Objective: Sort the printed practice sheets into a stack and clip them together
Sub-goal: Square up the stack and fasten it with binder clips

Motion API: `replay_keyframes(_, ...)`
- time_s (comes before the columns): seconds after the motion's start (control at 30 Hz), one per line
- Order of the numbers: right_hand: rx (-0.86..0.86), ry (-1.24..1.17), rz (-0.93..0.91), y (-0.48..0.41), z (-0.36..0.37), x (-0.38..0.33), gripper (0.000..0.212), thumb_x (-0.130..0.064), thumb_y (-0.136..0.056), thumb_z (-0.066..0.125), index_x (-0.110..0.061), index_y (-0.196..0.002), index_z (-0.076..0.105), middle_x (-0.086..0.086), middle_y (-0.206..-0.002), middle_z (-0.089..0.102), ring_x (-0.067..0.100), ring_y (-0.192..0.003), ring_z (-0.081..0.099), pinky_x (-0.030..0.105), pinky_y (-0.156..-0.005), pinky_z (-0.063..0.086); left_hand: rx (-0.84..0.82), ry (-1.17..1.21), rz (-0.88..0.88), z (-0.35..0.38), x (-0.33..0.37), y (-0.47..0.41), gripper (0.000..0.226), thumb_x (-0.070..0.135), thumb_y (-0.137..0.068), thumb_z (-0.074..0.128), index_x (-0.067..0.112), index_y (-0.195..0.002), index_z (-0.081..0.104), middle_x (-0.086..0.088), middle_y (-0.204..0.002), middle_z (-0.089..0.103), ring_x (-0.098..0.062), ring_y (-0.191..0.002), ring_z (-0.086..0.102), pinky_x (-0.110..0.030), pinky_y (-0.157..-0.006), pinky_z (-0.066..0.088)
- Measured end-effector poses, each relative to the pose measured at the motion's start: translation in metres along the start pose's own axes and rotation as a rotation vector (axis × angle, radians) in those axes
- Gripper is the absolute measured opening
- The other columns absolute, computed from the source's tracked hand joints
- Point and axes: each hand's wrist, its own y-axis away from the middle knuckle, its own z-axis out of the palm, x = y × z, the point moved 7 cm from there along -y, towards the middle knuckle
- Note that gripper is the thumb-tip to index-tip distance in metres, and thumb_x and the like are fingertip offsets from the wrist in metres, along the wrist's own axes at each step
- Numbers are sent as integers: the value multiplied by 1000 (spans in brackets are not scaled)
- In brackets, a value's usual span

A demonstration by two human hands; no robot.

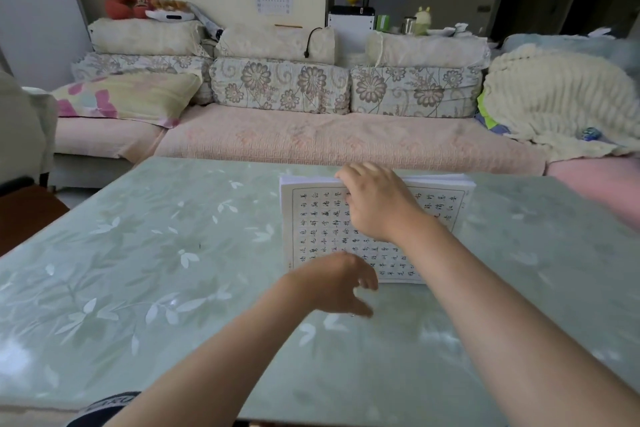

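Observation:
A stack of printed practice sheets (318,222), white with a grid of black characters, lies on the green table toward its far side. My right hand (381,204) reaches over the stack, its fingers curled round the far edge of the sheets. My left hand (339,282) hovers at the stack's near left corner, fingers loosely bent and pointing right, holding nothing. No clip is visible.
The table (138,270) has a glossy green top with a pale leaf pattern. Behind it runs a sofa (311,139) with floral cushions, a pillow at left and a cream blanket (554,97) at right.

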Motion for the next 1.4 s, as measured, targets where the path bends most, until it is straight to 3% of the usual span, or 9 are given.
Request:
replay_keyframes(0.13,-5,-55,2,0,-3,1,24,-9,-89,42,-15,-110,52,-4,-98,55,18,-93,49,35,-92,42,503,-171,29,-100,9,21,19,25,-74,50,16,-59,56,0,-57,59,-20,-58,55,-28,-55,48)
replay_keyframes(0.23,-12,-68,4,3,-4,3,16,-4,-91,43,-17,-98,49,-5,-91,51,17,-87,47,34,-93,42,795,-280,123,-151,2,46,20,28,-72,52,15,-84,63,1,-83,60,-17,-80,50,-28,-72,45)
replay_keyframes(0.33,1,-112,-27,4,-6,3,22,-11,-92,47,-16,-113,52,-5,-101,56,16,-96,49,36,-94,42,613,-480,-10,-149,-14,32,53,41,-73,53,19,-122,54,5,-112,58,-18,-106,51,-32,-93,42)
replay_keyframes(0.57,-6,-60,77,28,-11,52,51,-3,-86,48,-15,-136,45,-3,-135,52,17,-129,44,38,-117,29,626,-642,-78,-138,-27,16,29,36,-71,50,22,-94,60,7,-66,64,-20,-67,55,-34,-78,37)
replay_keyframes(0.77,117,-272,318,70,-20,136,43,-11,-83,65,-19,-123,52,-5,-120,56,15,-115,50,38,-105,39,520,-620,-92,-140,-26,9,27,38,-79,49,29,-104,57,10,-77,67,-16,-75,57,-33,-83,39)
replay_keyframes(0.9,136,-862,575,87,-2,164,62,-6,-81,74,-24,-133,46,-3,-124,50,14,-112,52,19,-85,44,456,-588,-98,-143,-28,8,24,38,-80,47,35,-103,54,13,-75,63,-11,-74,55,-29,-85,36)
replay_keyframes(1.03,104,-1344,630,88,24,164,47,-10,-69,76,-24,-112,61,3,-104,69,24,-101,65,42,-96,51,349,-537,-152,-145,-24,5,13,32,-83,53,38,-94,47,15,-66,56,-5,-67,52,-28,-91,35)
replay_keyframes(1.27,146,-1351,622,91,26,162,23,4,-86,68,-17,-93,61,0,-83,71,19,-85,68,36,-85,51,325,-591,-127,-135,19,-34,35,29,-83,54,33,-117,50,16,-105,61,-10,-101,55,-34,-104,40)
replay_keyframes(1.4,160,-1353,611,88,26,156,22,2,-87,68,-17,-94,59,4,-86,69,20,-85,67,41,-84,53,421,-564,5,-108,70,-79,35,29,-86,47,26,-121,47,10,-100,63,-14,-91,59,-32,-77,51)
